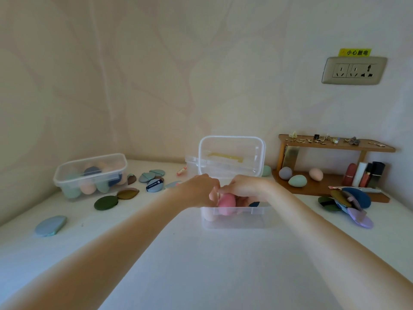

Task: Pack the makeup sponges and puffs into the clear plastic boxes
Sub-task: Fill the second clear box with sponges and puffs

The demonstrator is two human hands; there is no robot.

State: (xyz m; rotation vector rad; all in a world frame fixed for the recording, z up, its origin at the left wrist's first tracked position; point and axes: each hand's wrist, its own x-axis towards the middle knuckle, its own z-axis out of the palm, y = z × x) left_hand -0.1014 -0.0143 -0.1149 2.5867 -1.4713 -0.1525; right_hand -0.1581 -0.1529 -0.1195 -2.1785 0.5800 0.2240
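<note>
Puff (154, 185) label: "MEGREZ", partly legible.

a yellow warning sticker (355, 52) on the wall, touching the top edge of the wall socket plate (354, 70), carries black chinese characters reading "小心触电". a dark blue band (154, 184) across a blue-grey powder puff (154, 185) lying on the white table bears small white print, a large figure that looks like "6" and a line of brand lettering too small to read. no other legible text, numbers or signs noted.
</note>
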